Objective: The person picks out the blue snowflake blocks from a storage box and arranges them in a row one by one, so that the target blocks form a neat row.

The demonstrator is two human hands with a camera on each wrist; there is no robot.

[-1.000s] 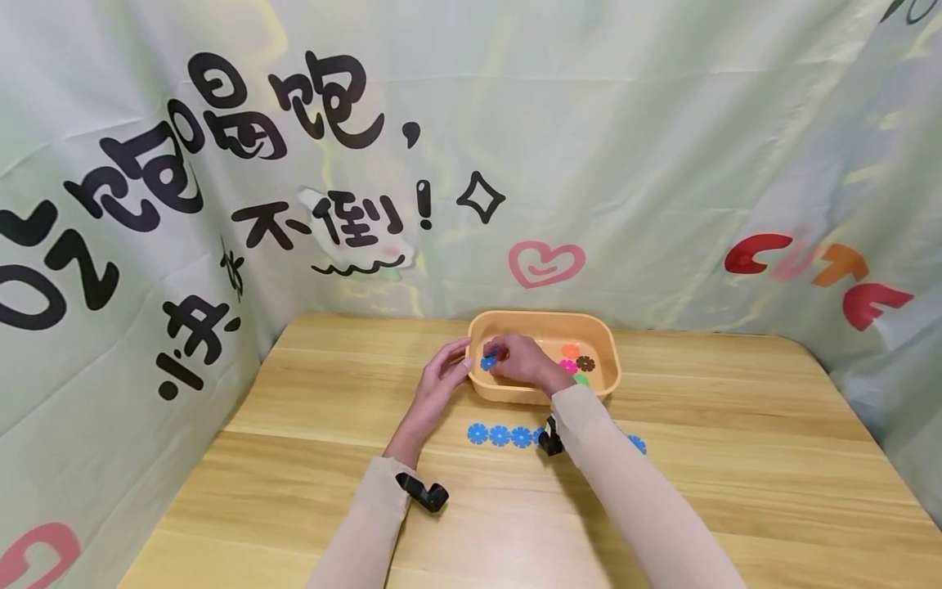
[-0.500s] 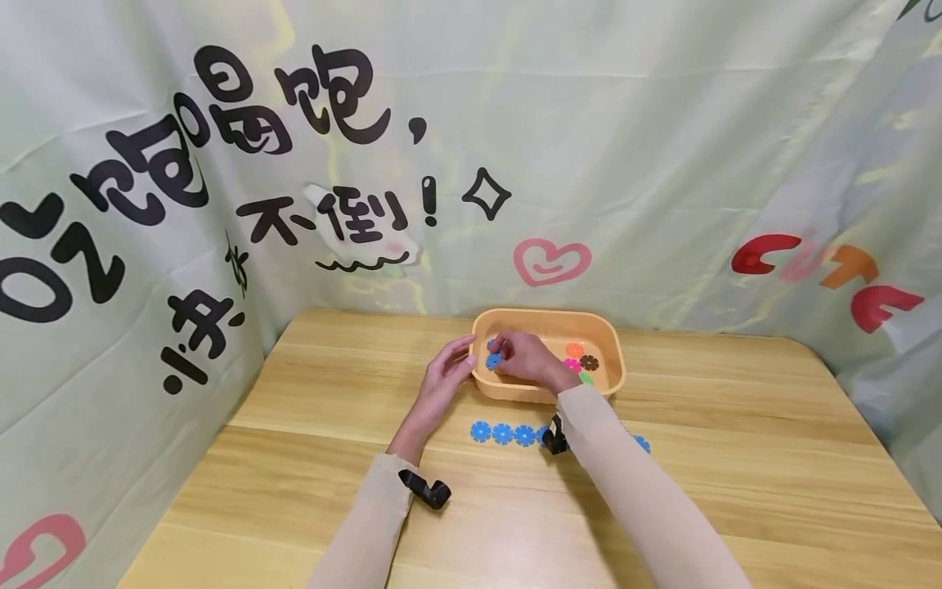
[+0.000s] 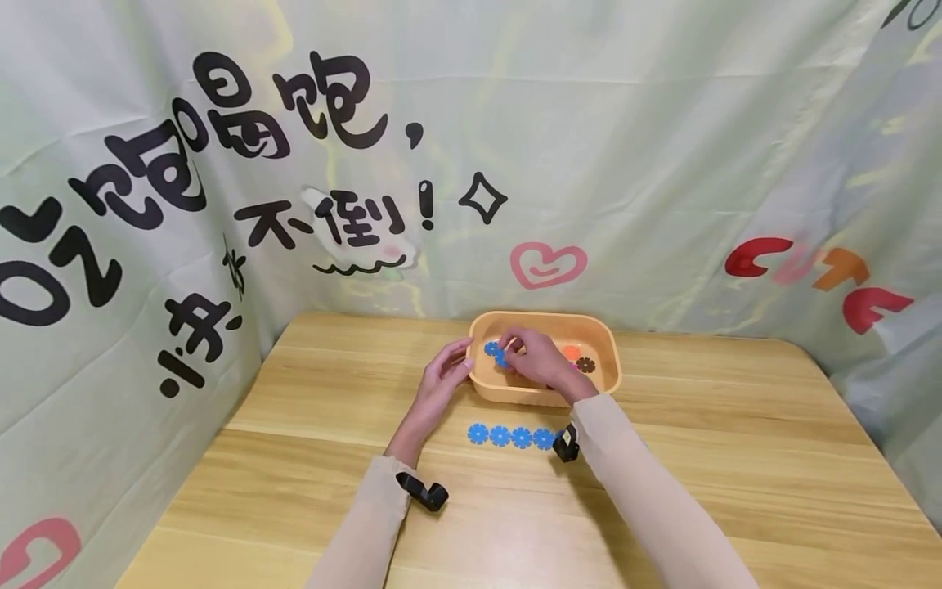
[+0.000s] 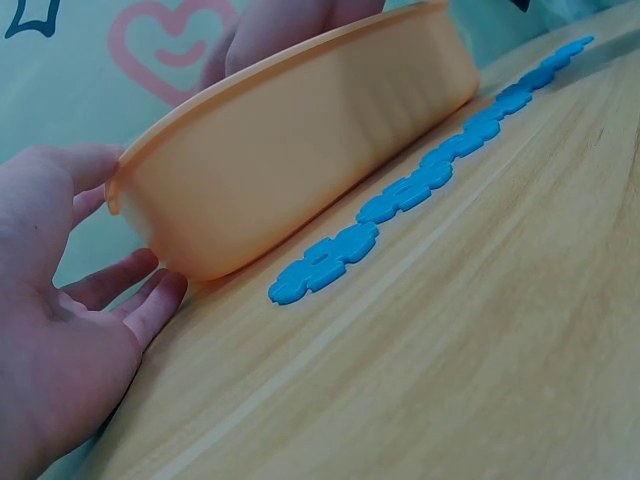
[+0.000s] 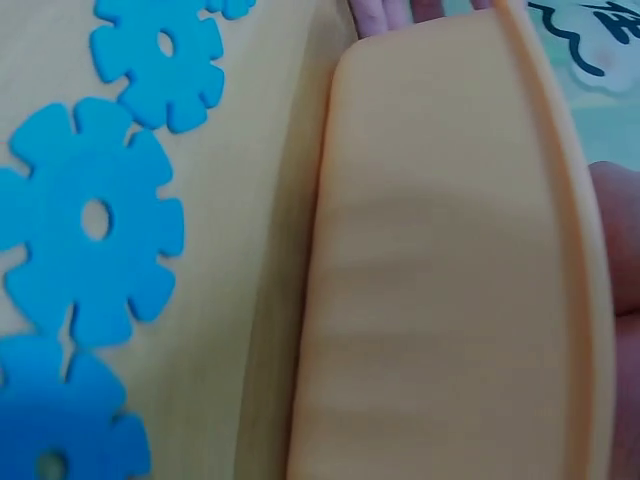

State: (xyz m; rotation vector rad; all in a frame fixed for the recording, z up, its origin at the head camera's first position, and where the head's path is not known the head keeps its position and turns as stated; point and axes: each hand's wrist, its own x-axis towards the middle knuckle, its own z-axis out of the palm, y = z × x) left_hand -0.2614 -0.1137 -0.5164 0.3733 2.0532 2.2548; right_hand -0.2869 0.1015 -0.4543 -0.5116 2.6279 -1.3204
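Observation:
An orange plastic basket (image 3: 515, 395) stands near the back of the table. My left hand (image 3: 440, 378) rests against its left end, the fingers loosely spread; in the left wrist view the fingertips touch the end wall (image 4: 250, 190). Reaching over the front rim, my right hand (image 3: 539, 361) pinches a blue notched plastic disc (image 3: 502, 360) near the basket's left side. Another blue disc (image 3: 491, 348) lies just behind it. In the right wrist view the basket wall (image 5: 440, 250) hides most of the right hand, and the held disc is out of sight there.
In front of the basket, several blue discs (image 3: 521, 438) form a row, linked edge to edge, its right part hidden by my right sleeve. Orange (image 3: 571, 352) and brown (image 3: 585, 365) discs lie in the basket's right side. A printed curtain (image 3: 662, 164) hangs behind the table.
My right hand has moved slightly right inside the basket, and the blue disc at its fingertips has shifted the same way. The left hand stays against the basket.

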